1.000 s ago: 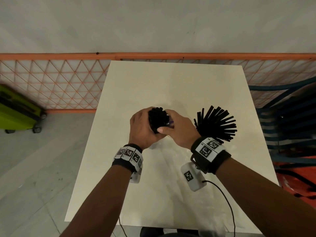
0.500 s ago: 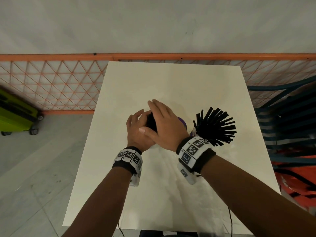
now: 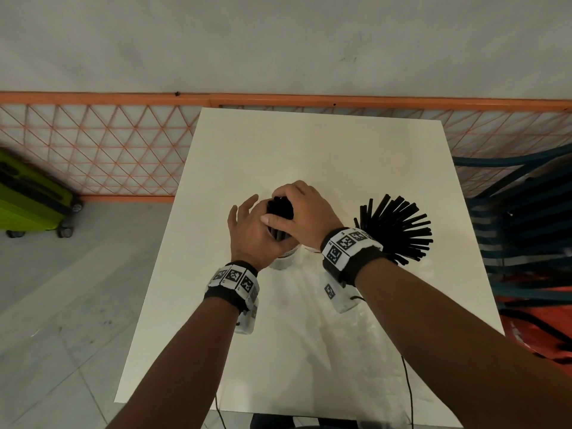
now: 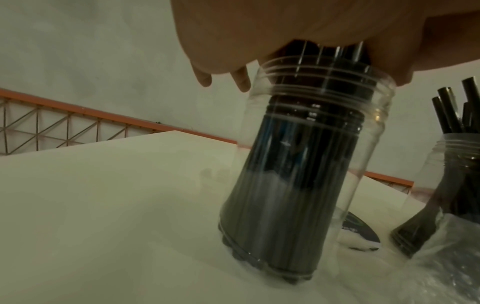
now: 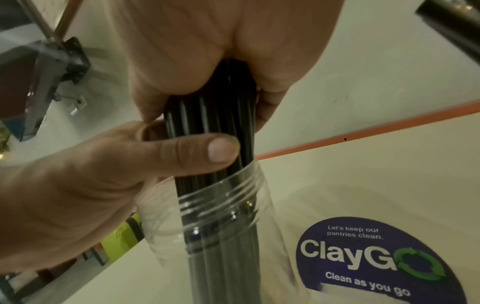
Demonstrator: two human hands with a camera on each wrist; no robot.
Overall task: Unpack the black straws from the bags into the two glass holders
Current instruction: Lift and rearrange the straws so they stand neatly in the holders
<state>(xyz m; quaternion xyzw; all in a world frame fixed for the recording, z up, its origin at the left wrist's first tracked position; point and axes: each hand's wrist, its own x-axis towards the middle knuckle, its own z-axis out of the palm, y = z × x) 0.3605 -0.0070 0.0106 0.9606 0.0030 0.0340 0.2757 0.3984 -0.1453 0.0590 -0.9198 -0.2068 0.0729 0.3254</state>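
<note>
Nearest the person, crumpled clear plastic bags [image 3: 346,342] lie on the white counter [image 3: 309,156], spent by the look of them. Just beyond, both hands meet over the near glass holder [image 4: 298,164]. A moment ago the right hand lay flat across the straw tops; now the right hand [image 3: 305,216] has its fingers curled round the upper end of the bundle of black straws [image 5: 213,127], whose lower ends already reach the holder's base. The left hand [image 3: 250,230] has changed less — its thumb presses across the bundle just above the rim while its fingers [image 4: 240,80] stand straight and loose on the far side. I judge the last batch is being seated and is about to be let go to fan out.

To the right, just beside it, the second holder [image 4: 457,185] stands with its straws [image 3: 399,230] splayed wide, close enough to be knocked as the right hand withdraws. A round ClayGo sticker [image 5: 376,261] lies on the counter behind the near holder. Farther off are an orange lattice fence [image 3: 93,144], a green suitcase [image 3: 28,199] and stacked chairs [image 3: 520,230].
</note>
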